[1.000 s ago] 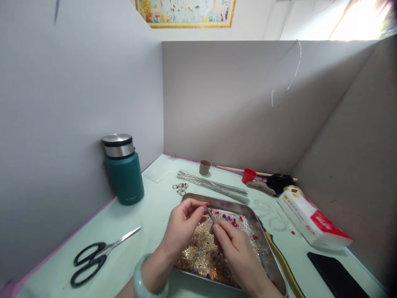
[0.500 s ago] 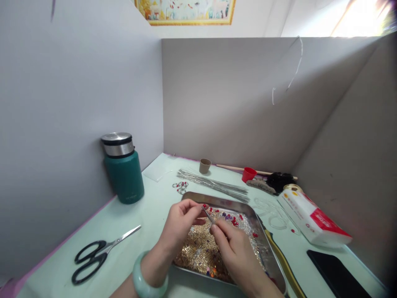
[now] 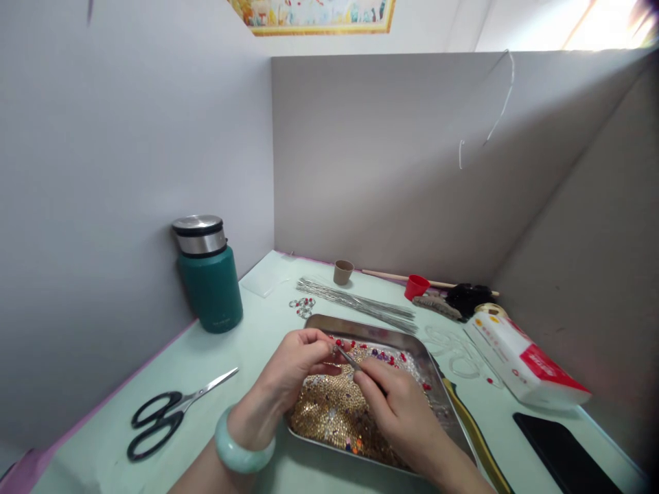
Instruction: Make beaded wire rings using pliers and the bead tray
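My left hand (image 3: 303, 357), with a pale green bangle (image 3: 241, 442) on the wrist, pinches a tiny wire piece (image 3: 333, 348) between thumb and fingertips. Red shows beside it, but I cannot tell whether that bead belongs to it. My right hand (image 3: 404, 412) is closed around slim metal tweezers (image 3: 349, 358), whose tip meets the piece at the left fingertips. Both hands are over a metal tray (image 3: 371, 327) of gold beads (image 3: 324, 412), with red, purple and clear beads at its far side. Small wire rings with red beads (image 3: 303, 307) lie behind the tray.
Scissors (image 3: 180, 412) and a green flask (image 3: 211, 288) stand left. Behind are thin wires (image 3: 357, 304), a brown cup (image 3: 342, 272) and a red cup (image 3: 416, 287). A tissue pack (image 3: 525, 360), clear cord (image 3: 458, 357) and black phone (image 3: 566, 453) are right. Grey partitions surround the table.
The view has shifted slightly. Both hands keep their hold over the tray; the tweezers lie a little flatter and the left fingers have shifted slightly around the small piece.
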{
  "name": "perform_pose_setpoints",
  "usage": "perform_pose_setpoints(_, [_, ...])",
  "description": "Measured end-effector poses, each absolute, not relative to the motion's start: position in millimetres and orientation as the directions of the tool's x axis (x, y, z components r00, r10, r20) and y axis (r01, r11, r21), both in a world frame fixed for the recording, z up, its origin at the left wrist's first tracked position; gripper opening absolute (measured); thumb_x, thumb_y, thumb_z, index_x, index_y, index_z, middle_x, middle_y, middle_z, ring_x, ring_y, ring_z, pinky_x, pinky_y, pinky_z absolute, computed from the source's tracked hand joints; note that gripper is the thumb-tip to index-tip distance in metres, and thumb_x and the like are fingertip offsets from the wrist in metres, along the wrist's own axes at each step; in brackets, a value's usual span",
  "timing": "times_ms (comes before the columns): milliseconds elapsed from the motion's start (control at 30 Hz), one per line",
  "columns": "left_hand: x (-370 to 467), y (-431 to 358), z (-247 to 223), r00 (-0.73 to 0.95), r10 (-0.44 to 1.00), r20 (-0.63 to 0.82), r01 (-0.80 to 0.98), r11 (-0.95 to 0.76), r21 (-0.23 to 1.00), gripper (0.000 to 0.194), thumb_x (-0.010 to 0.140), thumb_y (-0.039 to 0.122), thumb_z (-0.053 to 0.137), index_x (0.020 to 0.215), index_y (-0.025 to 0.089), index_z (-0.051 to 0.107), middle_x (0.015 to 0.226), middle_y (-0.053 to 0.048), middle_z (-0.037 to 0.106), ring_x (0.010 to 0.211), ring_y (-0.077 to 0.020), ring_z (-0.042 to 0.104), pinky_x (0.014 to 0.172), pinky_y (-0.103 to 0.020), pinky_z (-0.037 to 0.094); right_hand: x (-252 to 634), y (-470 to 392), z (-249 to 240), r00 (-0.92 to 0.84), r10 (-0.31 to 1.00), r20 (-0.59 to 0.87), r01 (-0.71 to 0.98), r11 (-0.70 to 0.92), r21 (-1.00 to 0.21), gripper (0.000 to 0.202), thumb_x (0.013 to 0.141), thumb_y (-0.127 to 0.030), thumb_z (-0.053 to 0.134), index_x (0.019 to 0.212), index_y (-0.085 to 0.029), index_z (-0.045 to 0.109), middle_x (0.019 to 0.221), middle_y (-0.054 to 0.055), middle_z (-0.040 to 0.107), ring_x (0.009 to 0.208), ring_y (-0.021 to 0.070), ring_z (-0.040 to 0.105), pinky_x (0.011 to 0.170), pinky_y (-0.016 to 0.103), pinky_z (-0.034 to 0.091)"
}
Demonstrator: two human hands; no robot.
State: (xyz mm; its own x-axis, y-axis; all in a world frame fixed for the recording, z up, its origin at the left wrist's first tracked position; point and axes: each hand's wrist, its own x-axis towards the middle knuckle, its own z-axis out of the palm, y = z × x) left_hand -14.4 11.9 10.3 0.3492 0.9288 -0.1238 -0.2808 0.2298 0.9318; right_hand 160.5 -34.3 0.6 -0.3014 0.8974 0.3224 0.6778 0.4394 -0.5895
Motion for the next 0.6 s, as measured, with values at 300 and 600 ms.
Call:
perform_pose_setpoints(300, [-6.5, 9.1, 14.1, 0.313, 0.943, -0.115, -0.297, 0.212, 0.931, 0.010, 0.076, 0.023, 0.061, 0.080, 0.014, 0.058, 0.074, -0.006, 0.068, 0.068, -0.0163, 0.065, 0.064, -0.029, 0.051, 156.5, -34.3, 3.4, -0.223, 0.944, 0.242, 0.611, 0.328, -0.721, 0.030, 0.095, -0.030, 0.037, 0.068, -0.020, 0.043, 0.065, -0.003, 0.049, 0.062, 0.0133, 0.047, 0.059, 0.025, 0.031])
perform_pose_setpoints(600, [-4.7, 9.6, 11.4, 0.318, 0.948, 0.034, -0.295, 0.065, 0.953, 0.019, 0.073, 0.026, 0.069, 0.086, 0.012, 0.066, 0.084, -0.007, 0.070, 0.077, -0.0164, 0.063, 0.074, -0.031, 0.051, 155.1, -35.2, 4.0, -0.154, 0.981, 0.120, 0.519, 0.183, -0.835, 0.032, 0.094, -0.035, 0.039, 0.067, -0.020, 0.045, 0.059, -0.004, 0.046, 0.056, 0.0125, 0.045, 0.054, 0.025, 0.031])
